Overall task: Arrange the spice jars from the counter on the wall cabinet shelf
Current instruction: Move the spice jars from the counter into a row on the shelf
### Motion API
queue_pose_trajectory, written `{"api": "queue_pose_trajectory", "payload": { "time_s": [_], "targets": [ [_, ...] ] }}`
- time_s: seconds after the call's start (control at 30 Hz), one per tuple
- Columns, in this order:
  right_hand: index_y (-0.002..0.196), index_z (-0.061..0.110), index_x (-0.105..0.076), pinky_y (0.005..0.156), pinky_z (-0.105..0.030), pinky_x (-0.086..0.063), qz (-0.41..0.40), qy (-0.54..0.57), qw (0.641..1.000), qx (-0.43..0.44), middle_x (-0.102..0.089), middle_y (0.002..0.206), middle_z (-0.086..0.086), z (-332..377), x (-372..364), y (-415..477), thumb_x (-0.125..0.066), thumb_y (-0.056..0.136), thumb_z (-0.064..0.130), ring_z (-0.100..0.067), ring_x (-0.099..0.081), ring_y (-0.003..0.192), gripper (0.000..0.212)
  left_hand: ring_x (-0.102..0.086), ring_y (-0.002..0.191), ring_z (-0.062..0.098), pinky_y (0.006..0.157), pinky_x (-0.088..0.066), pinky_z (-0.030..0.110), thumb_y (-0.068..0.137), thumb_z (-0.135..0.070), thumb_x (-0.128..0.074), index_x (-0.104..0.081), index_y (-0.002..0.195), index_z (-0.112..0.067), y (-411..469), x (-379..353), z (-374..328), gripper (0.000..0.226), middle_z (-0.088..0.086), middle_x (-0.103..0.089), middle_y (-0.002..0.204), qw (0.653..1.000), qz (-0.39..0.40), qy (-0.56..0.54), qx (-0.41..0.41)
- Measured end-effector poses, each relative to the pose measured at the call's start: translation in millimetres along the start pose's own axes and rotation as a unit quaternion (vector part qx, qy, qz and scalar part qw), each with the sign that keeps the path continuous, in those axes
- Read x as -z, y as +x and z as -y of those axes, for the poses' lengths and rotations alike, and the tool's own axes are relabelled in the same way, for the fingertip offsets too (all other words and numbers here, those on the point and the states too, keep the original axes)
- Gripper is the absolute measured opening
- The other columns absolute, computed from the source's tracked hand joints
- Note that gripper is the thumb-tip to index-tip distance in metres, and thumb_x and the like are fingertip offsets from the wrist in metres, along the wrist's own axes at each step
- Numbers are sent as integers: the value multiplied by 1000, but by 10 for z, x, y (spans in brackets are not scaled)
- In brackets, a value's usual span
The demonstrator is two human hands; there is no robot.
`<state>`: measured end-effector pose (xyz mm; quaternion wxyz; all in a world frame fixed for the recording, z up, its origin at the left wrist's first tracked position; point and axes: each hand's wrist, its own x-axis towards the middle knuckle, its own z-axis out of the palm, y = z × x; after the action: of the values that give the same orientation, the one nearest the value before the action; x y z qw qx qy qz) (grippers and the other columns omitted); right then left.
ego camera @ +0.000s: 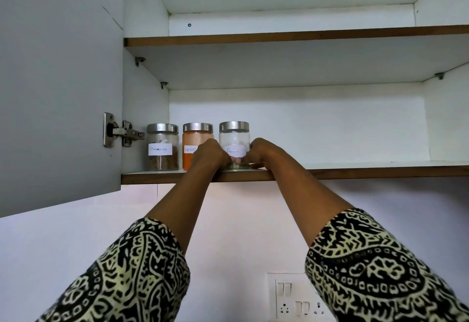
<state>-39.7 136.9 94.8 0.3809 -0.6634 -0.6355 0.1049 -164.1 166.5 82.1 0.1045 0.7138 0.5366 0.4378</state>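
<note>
Three glass jars with steel lids stand in a row at the left end of the lower cabinet shelf (355,170). Leftmost is the cinnamon jar (162,147), then the orange red chilli jar (195,141), then the fennel jar (234,139). My left hand (209,155) grips the fennel jar's lower left side and partly hides the chilli jar's label. My right hand (262,153) grips its lower right side. The jar's base rests on the shelf near the front edge.
The cabinet door (61,80) hangs open on the left. An upper shelf (304,34) sits above with nothing visible on it. To the right of the jars the lower shelf is bare. A switch and socket panel (294,299) is on the wall below.
</note>
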Motion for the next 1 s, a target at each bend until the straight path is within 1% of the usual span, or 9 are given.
{"api": "queue_pose_trajectory", "payload": {
  "time_s": [0.17, 0.3, 0.4, 0.47, 0.57, 0.63, 0.77, 0.87, 1.0],
  "targets": [
    [101, 4, -61, 104, -41, -43, 7, -23, 1000, 8, -60, 121, -17, 26, 6, -35, -70, 82, 20, -33, -57, 116, 26, -61, 102, 29, 75, -44, 32, 80, -20, -73, -56, 108, -5, -2, -45, -14, 36, 13, -65, 110, 999, -39, 23, -4],
    [121, 0, -54, 96, -35, -44, -3, -42, 999, 12, -57, 128, -17, 50, 11, -179, -69, 83, 22, -32, -56, 117, 47, -61, 103, 29, 79, -47, 33, 83, -18, -70, -56, 112, -5, -127, -24, -34, 35, 15, -64, 114, 997, -75, 30, -5],
    [107, 1, -55, 92, -36, -50, -60, -24, 997, 31, -61, 115, -18, 53, 0, -272, -75, 77, 17, -33, -59, 109, 39, -61, 103, 29, 75, -44, 32, 83, -18, -69, -59, 112, -4, -235, 47, -51, 34, 15, -65, 114, 996, -84, 12, -17],
    [102, 1, -57, 81, -32, -50, -122, -29, 990, 63, -63, 102, -13, 38, -7, -364, -75, 77, 17, -31, -59, 104, 35, -61, 107, 26, 79, -43, 29, 83, -18, -70, -62, 117, -5, -342, 75, -47, 37, 11, -66, 117, 994, -85, -25, -69],
    [128, 2, -52, 95, -30, -44, -176, 8, 977, 123, -64, 119, -12, -13, -33, -667, -73, 80, 17, -25, -58, 113, 55, -63, 110, 14, 94, -48, 26, 85, -17, -68, -65, 120, -11, -688, 80, 8, 36, 2, -69, 116, 966, -105, -143, -191],
    [131, 6, -52, 95, -24, -44, -202, 60, 966, 152, -65, 120, -9, -125, -83, -991, -72, 80, 15, -20, -60, 113, 55, -66, 101, 6, 89, -52, 23, 86, -14, -66, -67, 115, -11, -999, 40, 109, 29, 0, -71, 109, 940, -114, -227, -226],
    [124, 7, -58, 84, -13, -43, -198, 148, 956, 156, -68, 113, -7, -496, -305, -1592, -72, 80, 10, -14, -63, 105, 46, -69, 91, 8, 75, -53, 19, 85, -14, -68, -68, 108, -16, -1543, -144, 396, 24, -2, -73, 99, 917, -68, -336, -205],
    [119, 12, -62, 78, -5, -44, -166, 159, 966, 122, -70, 107, -2, -836, -559, -2005, -73, 80, 14, -9, -64, 96, 40, -68, 95, 7, 78, -55, 27, 83, -16, -70, -69, 106, -21, -1932, -391, 660, 23, -3, -73, 102, 927, 6, -344, -151],
    [116, 20, -64, 80, -6, -45, -82, 151, 984, 52, -69, 103, 5, -1338, -906, -2576, -73, 80, 21, -6, -65, 91, 38, -65, 100, 5, 85, -52, 24, 83, -20, -71, -66, 111, -23, -2523, -783, 1002, 28, -7, -69, 112, 937, 141, -305, -92]
  ]
}}
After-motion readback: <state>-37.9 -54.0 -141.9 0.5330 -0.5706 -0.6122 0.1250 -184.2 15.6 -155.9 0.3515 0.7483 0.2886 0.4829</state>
